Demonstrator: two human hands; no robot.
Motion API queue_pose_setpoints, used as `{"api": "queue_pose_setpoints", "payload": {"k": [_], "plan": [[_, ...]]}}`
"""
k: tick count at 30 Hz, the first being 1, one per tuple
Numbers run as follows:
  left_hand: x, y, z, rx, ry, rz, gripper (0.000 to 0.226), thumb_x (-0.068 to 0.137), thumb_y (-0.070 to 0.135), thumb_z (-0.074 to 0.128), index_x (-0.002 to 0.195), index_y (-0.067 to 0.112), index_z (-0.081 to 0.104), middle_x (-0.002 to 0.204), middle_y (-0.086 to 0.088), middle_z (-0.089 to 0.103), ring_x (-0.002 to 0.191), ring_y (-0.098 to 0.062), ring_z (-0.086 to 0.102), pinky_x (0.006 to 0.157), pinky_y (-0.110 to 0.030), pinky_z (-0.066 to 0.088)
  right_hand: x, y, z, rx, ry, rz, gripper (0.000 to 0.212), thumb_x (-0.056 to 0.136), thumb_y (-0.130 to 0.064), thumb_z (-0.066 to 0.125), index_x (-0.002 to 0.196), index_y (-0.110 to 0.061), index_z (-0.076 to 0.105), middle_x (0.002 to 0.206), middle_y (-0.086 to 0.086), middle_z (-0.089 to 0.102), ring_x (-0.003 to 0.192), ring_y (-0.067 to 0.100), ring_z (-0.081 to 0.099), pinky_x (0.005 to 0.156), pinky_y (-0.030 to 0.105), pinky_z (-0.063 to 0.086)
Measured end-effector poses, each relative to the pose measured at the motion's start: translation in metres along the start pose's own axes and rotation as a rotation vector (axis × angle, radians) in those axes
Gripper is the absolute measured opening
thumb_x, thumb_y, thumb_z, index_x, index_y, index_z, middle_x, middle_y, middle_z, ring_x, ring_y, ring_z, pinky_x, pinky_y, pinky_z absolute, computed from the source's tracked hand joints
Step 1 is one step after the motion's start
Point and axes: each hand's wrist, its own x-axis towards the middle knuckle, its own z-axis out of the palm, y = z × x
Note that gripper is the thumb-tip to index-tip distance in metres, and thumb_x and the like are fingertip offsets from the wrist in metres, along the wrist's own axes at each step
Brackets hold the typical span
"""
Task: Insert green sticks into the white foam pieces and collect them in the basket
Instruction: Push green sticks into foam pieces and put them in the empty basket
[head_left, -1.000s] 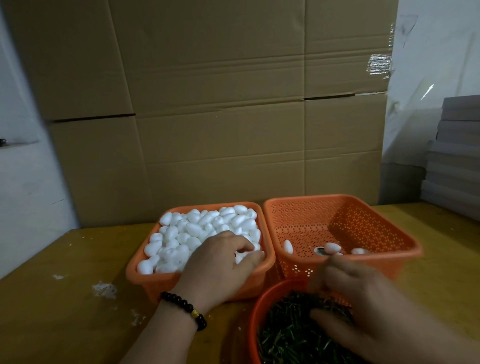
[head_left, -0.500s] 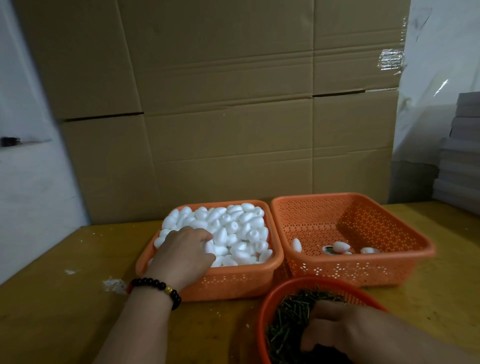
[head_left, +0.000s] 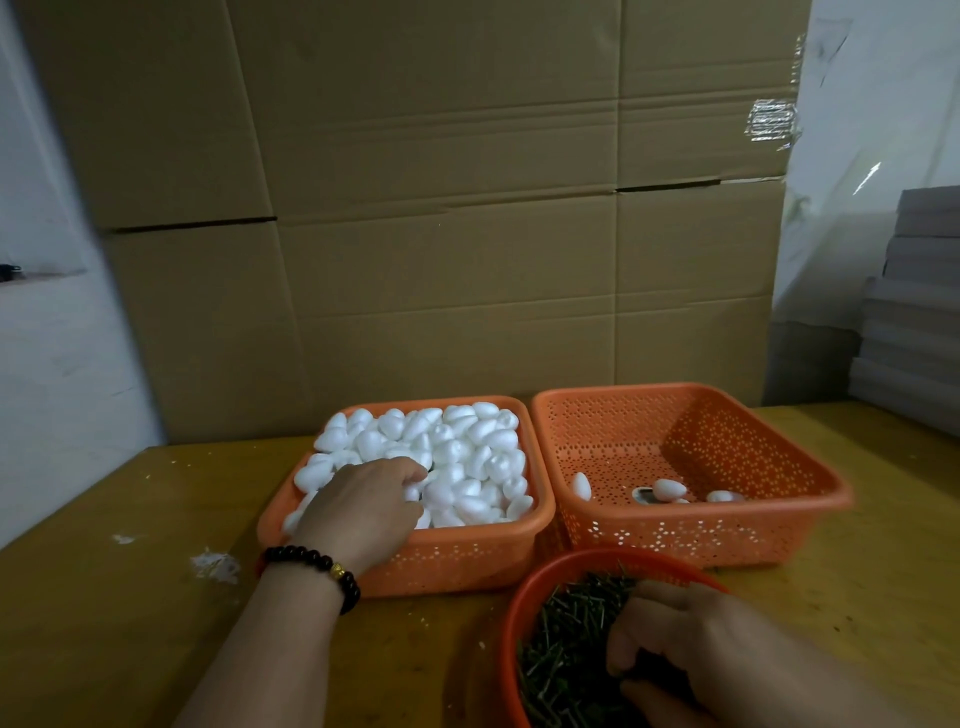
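An orange basket (head_left: 467, 553) heaped with white foam pieces (head_left: 467, 447) stands at the table's middle. My left hand (head_left: 363, 512), with a dark bead bracelet at the wrist, lies palm down in its near left part, fingers curled into the pile and tips hidden. Right of it, a second orange basket (head_left: 675, 535) holds a few foam pieces (head_left: 668, 489) on its floor. A round orange bowl (head_left: 511, 623) of green sticks (head_left: 566, 639) sits at the near edge. My right hand (head_left: 696, 654) is inside the bowl, fingers curled down into the sticks.
Large cardboard boxes (head_left: 441, 208) form a wall right behind the baskets. Grey boards (head_left: 914, 322) are stacked at the far right. White foam crumbs (head_left: 214, 566) lie on the yellow-brown table (head_left: 130, 623) left of the baskets.
My left hand slid from the foam basket's near right to its near left part. My right hand dropped from the bowl's far rim down into the sticks.
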Motion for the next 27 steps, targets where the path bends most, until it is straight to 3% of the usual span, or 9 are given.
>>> {"api": "queue_pose_setpoints", "payload": {"k": [5, 6, 8, 10, 15, 19, 21, 25, 27], "plan": [[0.002, -0.002, 0.001, -0.008, -0.009, -0.002, 0.039, 0.092, 0.022, 0.048, 0.128, 0.036, 0.055, 0.123, 0.011, 0.063, 0.113, -0.01, 0.056, 0.095, -0.034, 0.047, 0.001, -0.003, 0.007, 0.106, 0.198, -0.074, 0.024, 0.069, -0.052, 0.058, 0.092, -0.051, 0.054, 0.085, -0.039, 0.055, 0.089, -0.014, 0.056, 0.099, 0.069, 0.031], [0.002, -0.002, 0.001, -0.013, 0.0, -0.005, 0.038, 0.092, 0.021, 0.048, 0.126, 0.036, 0.056, 0.122, 0.011, 0.063, 0.112, -0.01, 0.056, 0.095, -0.034, 0.047, 0.004, -0.005, 0.008, 0.125, 0.253, -0.089, 0.024, 0.07, -0.05, 0.059, 0.093, -0.048, 0.055, 0.086, -0.037, 0.055, 0.086, -0.012, 0.057, 0.097, 0.064, 0.038], [0.002, -0.001, 0.003, -0.022, 0.032, -0.007, 0.035, 0.093, 0.02, 0.048, 0.123, 0.034, 0.058, 0.122, 0.01, 0.063, 0.111, -0.01, 0.056, 0.094, -0.032, 0.048, 0.006, -0.006, 0.01, 0.202, 0.307, -0.135, 0.023, 0.071, -0.044, 0.06, 0.094, -0.045, 0.054, 0.087, -0.033, 0.055, 0.08, -0.009, 0.057, 0.085, 0.037, 0.053], [0.002, 0.0, 0.004, -0.024, 0.096, -0.003, 0.033, 0.095, 0.019, 0.048, 0.123, 0.032, 0.059, 0.122, 0.009, 0.063, 0.111, -0.01, 0.056, 0.092, -0.028, 0.047, 0.005, -0.005, 0.007, 0.258, 0.3, -0.133, 0.026, 0.072, -0.039, 0.064, 0.095, -0.044, 0.055, 0.089, -0.03, 0.056, 0.078, -0.01, 0.057, 0.069, 0.017, 0.052], [-0.002, 0.009, -0.004, -0.092, 0.302, 0.02, 0.031, 0.098, 0.021, 0.045, 0.124, 0.031, 0.059, 0.122, 0.009, 0.061, 0.106, -0.009, 0.057, 0.079, -0.023, 0.043, 0.002, -0.001, 0.004, 0.328, 0.377, -0.148, 0.024, 0.079, -0.032, 0.064, 0.1, -0.041, 0.058, 0.1, -0.027, 0.058, 0.088, -0.011, 0.059, 0.075, 0.012, 0.049], [-0.007, 0.022, -0.014, -0.458, 0.383, 0.064, 0.023, 0.096, 0.018, 0.052, 0.112, 0.031, 0.065, 0.105, 0.014, 0.066, 0.091, -0.003, 0.06, 0.073, -0.018, 0.046, 0.004, 0.005, 0.01, 0.312, 0.474, -0.183, 0.03, 0.075, -0.018, 0.069, 0.103, -0.031, 0.067, 0.11, -0.017, 0.062, 0.111, -0.017, 0.046, 0.096, 0.0, 0.028], [-0.01, 0.032, -0.016, -0.758, 0.362, 0.057, 0.023, 0.095, 0.013, 0.055, 0.099, 0.032, 0.068, 0.092, 0.013, 0.07, 0.081, -0.003, 0.063, 0.068, -0.016, 0.047, 0.004, 0.005, 0.009, 0.333, 0.486, -0.166, 0.026, 0.081, -0.022, 0.063, 0.106, -0.029, 0.067, 0.11, -0.013, 0.063, 0.11, -0.009, 0.051, 0.097, 0.001, 0.03], [-0.017, 0.054, -0.016, -1.561, 0.058, -0.084, 0.021, 0.095, 0.003, 0.052, 0.095, 0.013, 0.071, 0.078, -0.002, 0.071, 0.071, -0.013, 0.062, 0.062, -0.025, 0.053, 0.005, 0.009, 0.011, 0.337, 0.565, -0.197, 0.027, 0.084, -0.028, 0.056, 0.109, -0.035, 0.063, 0.113, -0.014, 0.061, 0.115, -0.006, 0.051, 0.104, 0.022, 0.036], [-0.02, 0.061, -0.016, -1.821, -0.093, -0.173, 0.019, 0.095, 0.003, 0.051, 0.095, 0.006, 0.069, 0.077, -0.007, 0.071, 0.067, -0.016, 0.063, 0.06, -0.024, 0.055, 0.005, 0.005, 0.017, 0.316, 0.574, -0.207, 0.027, 0.083, -0.028, 0.056, 0.108, -0.037, 0.063, 0.116, -0.014, 0.061, 0.122, -0.005, 0.047, 0.111, 0.032, 0.029]]}}
